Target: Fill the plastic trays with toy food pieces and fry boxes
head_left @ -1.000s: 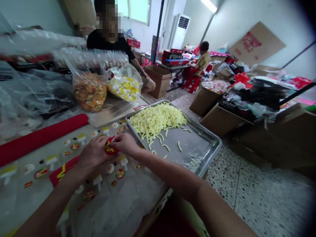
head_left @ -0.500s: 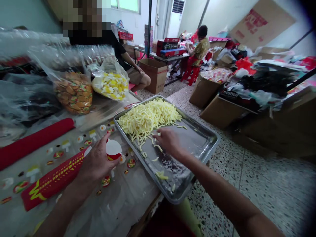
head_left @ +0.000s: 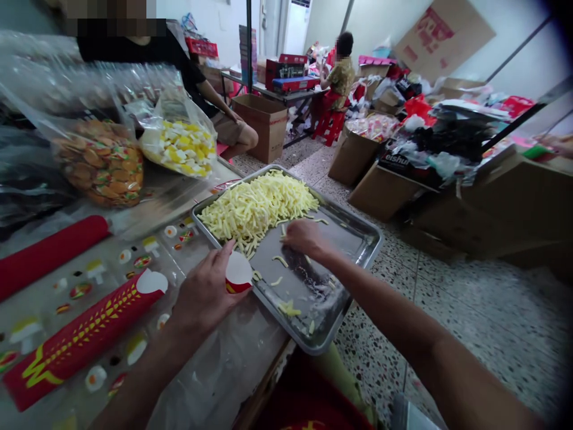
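Note:
My left hand [head_left: 203,292] is wrapped round a small red fry carton [head_left: 239,273] with a white inside, held at the near-left rim of a metal tray [head_left: 358,266]. On the tray lies a heap of pale yellow French-fry-shaped pieces [head_left: 264,203], with a few loose ones scattered in front. Over the tray floor, just before the heap, my right hand [head_left: 307,237] has its fingers closed. One pale fry-shaped piece [head_left: 283,231] shows at its fingertips; the palm side is hidden.
A stack of red fry cartons [head_left: 89,334] lies left of my hand on the table, beside a red roll [head_left: 54,254]. Behind stand bags of small burger-like pieces [head_left: 102,167] and yellow-white pieces [head_left: 185,149]. One person sits across; another works farther back. Cardboard boxes [head_left: 389,191] line the right.
My left hand has brought the carton rightward to the tray's rim, uncovering the end of the carton stack. My right hand's fingers have closed near the heap. The camera view has shifted slightly.

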`<state>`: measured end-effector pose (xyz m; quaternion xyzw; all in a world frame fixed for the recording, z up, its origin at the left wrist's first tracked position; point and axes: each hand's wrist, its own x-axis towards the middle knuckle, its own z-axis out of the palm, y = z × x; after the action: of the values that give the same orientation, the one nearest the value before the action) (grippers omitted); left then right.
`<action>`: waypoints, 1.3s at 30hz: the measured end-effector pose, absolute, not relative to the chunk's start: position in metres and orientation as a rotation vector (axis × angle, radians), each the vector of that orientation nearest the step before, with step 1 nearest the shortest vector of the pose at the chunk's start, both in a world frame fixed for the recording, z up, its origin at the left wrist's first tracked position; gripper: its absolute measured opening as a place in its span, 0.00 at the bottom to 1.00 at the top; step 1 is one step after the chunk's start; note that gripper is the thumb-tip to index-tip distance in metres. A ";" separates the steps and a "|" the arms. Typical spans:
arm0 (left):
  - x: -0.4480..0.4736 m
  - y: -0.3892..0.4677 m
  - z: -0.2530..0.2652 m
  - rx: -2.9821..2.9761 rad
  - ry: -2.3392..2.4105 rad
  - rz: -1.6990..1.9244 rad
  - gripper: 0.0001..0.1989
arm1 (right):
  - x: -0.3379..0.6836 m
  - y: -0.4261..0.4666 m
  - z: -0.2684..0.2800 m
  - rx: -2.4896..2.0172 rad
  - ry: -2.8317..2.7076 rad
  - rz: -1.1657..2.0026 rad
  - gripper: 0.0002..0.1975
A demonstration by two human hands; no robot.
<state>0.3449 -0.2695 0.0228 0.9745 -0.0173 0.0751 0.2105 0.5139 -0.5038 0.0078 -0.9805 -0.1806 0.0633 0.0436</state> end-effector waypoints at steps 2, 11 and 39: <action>0.346 -0.271 0.022 2.707 -0.031 0.160 0.42 | 0.506 -0.526 0.016 -2.957 -0.491 0.184 0.10; 0.349 -0.278 0.038 2.827 -0.019 0.020 0.44 | 0.450 -0.538 -0.012 -3.110 -0.488 0.073 0.09; 0.408 -0.370 -0.018 1.818 -0.444 -0.001 0.35 | 0.427 -0.544 0.036 -2.132 -1.070 0.151 0.09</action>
<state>0.4083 -0.3703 -0.0182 0.7820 -0.1911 -0.0006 0.5933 0.4271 -0.5439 0.0363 -0.8298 -0.4166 0.0587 0.3667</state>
